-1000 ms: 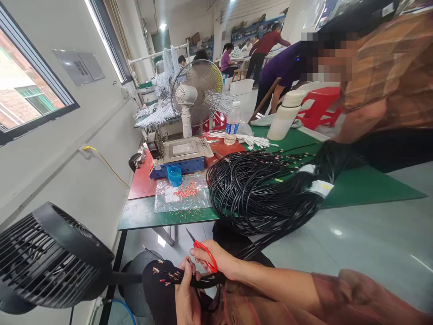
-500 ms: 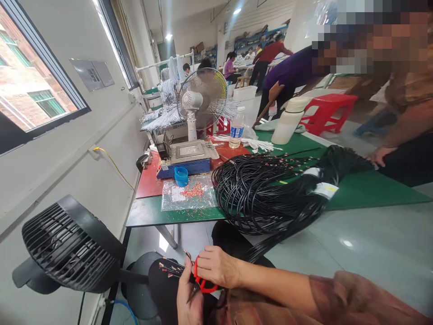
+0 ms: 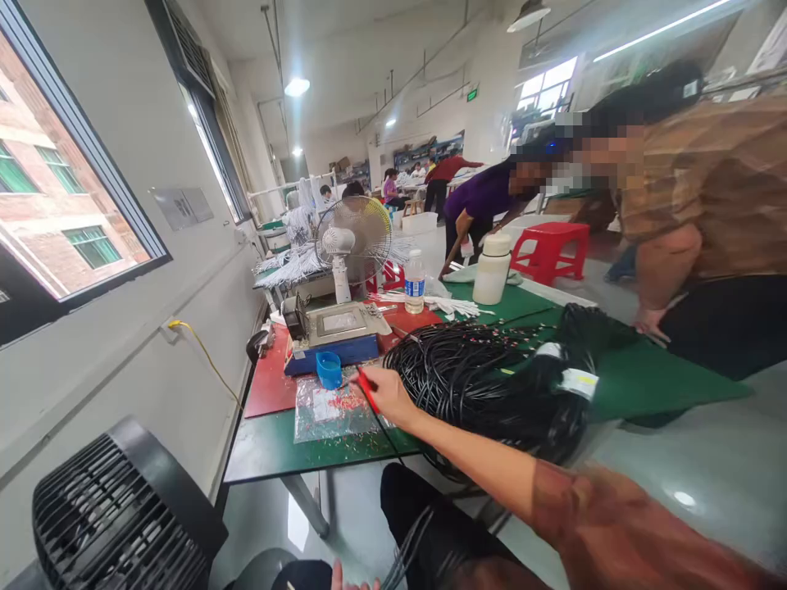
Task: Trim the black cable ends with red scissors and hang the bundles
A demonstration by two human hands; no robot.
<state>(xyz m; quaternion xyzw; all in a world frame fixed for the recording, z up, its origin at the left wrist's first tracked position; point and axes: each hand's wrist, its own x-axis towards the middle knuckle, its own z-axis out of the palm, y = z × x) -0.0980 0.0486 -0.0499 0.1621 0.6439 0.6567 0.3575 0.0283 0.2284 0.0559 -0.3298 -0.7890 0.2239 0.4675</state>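
My right hand (image 3: 386, 395) reaches over the table's near edge, closed around red-handled scissors (image 3: 367, 388). A single black cable (image 3: 388, 436) runs down from this hand past the table edge; whether the fingers or the blades hold it, I cannot tell. Just left of the fingertips are a blue cup (image 3: 329, 371) and a clear plastic bag (image 3: 311, 418) strewn with red and pale scraps (image 3: 345, 402). Only the fingertips of my left hand (image 3: 349, 583) show at the bottom edge, over my lap. Blurred black cables (image 3: 409, 547) run into that hand, its palm hidden.
A large coil of black cable (image 3: 455, 377) covers the table's middle. Behind stand a blue-sided device (image 3: 335, 354), a water bottle (image 3: 414, 283) and a pale flask (image 3: 493, 270). A black fan (image 3: 123, 508) is at left. A person's hand (image 3: 652, 324) rests near the right edge.
My right hand has moved up and forward from my lap to the bag, carrying the scissors and a cable. My left hand is now lower, mostly out of frame. The view has tilted upward.
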